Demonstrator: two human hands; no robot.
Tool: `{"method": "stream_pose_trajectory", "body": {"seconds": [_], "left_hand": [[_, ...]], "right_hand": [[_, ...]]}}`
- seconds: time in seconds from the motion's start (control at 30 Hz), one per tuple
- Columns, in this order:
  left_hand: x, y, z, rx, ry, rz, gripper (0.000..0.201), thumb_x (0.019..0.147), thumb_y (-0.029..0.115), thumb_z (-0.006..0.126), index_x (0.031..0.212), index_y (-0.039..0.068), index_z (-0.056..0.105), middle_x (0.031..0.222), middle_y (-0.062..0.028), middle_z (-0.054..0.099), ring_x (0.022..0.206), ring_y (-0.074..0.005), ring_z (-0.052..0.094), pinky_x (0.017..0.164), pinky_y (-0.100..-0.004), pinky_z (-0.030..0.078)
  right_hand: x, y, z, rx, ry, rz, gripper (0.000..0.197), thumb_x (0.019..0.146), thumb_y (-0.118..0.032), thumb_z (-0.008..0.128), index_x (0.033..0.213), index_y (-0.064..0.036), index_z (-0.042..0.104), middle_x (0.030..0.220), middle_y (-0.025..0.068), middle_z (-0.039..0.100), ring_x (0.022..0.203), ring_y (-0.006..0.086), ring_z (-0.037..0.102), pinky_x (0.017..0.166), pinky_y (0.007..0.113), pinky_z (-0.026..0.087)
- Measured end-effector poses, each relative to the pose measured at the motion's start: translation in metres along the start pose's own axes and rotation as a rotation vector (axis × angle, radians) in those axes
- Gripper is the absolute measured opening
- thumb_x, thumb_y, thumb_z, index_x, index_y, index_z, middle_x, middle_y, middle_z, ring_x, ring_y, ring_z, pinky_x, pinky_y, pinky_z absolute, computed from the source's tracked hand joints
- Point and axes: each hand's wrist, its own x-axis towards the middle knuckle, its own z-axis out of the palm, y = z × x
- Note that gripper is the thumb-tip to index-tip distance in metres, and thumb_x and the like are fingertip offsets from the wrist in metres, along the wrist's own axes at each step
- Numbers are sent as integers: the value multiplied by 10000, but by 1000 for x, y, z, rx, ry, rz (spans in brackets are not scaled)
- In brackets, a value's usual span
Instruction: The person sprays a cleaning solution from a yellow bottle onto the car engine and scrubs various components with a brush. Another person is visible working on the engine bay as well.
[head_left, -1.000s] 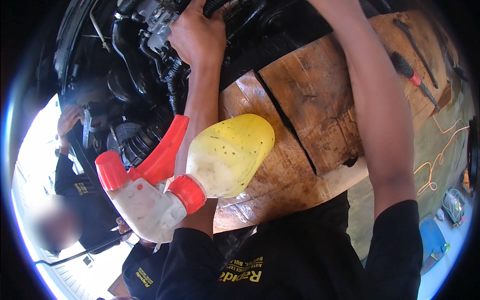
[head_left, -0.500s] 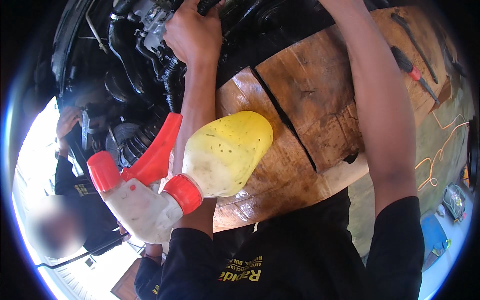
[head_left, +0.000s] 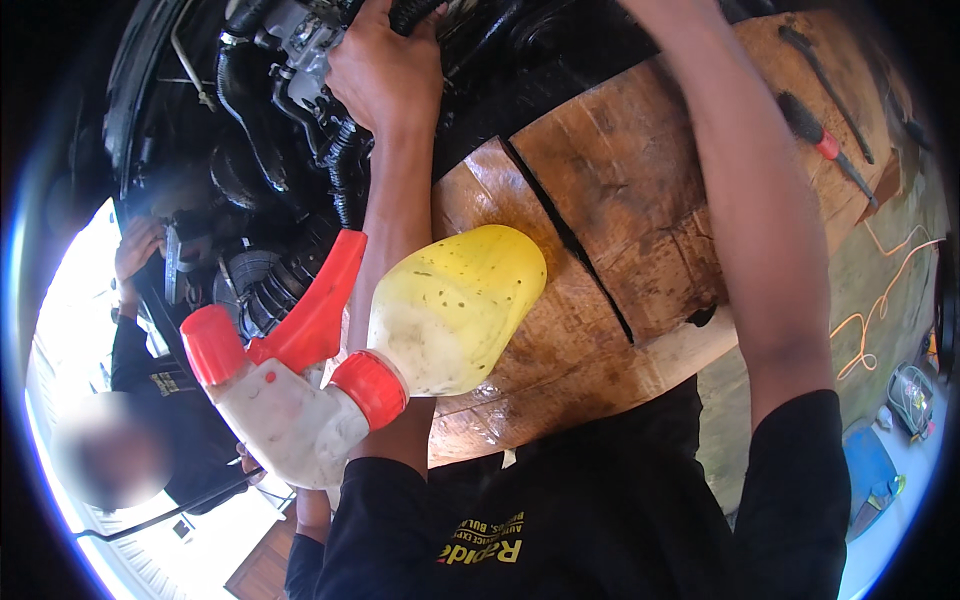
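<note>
My left hand reaches up into a dark engine bay, fingers closed around a black ribbed hose beside a grey metal part. My right forearm runs up across the wooden board and leaves the picture at the top, so that hand is hidden. A yellow spray bottle with a white head and red trigger rests against my left forearm, near my chest. I cannot tell what holds it there.
A cracked brown wooden board lies beside the engine bay. A red-and-black screwdriver and another dark tool rest on its far end. An orange cord trails over the ground. Another person's hand works in the engine at left.
My left hand has shifted slightly higher on the hose. The spray bottle has stayed against my left forearm. The other person's hand remains at the engine's left side.
</note>
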Motion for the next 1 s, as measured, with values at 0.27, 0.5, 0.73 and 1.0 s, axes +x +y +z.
{"method": "stream_pose_trajectory", "body": {"seconds": [0.27, 0.5, 0.73, 1.0], "left_hand": [[0, -2, 1, 20, -2, -9, 420, 840, 57, 860, 1249, 123, 793, 1145, -174, 808, 1081, -373, 778, 942, -440, 593], [1, -4, 1, 8, 5, 20, 416, 838, 69, 866, 1245, 119, 794, 1155, -169, 808, 1090, -370, 778, 947, -436, 593], [-1, 13, -2, 11, -23, -77, 431, 836, 68, 864, 1256, 125, 789, 1174, -159, 808, 1112, -370, 770, 959, -439, 592], [2, 1, 5, 89, 13, -2, 452, 831, 50, 854, 1268, 143, 785, 1168, -164, 810, 1103, -375, 776, 951, -451, 599]], "right_hand": [[-6, -1, 0, -93, 49, -70, 192, 898, -146, 778, 832, -32, 638, 864, 144, 740, 893, 353, 749, 823, 465, 586], [-7, -15, 11, -145, 73, -160, 222, 870, -166, 810, 846, -27, 638, 857, 126, 742, 891, 344, 762, 803, 464, 592], [-11, -20, 19, -75, 97, -131, 265, 855, -213, 849, 807, -21, 673, 898, 192, 754, 925, 371, 764, 843, 479, 596], [-14, -19, 24, -150, 95, -227, 199, 925, -191, 766, 859, -23, 683, 867, 187, 755, 890, 347, 771, 842, 474, 607]]}}
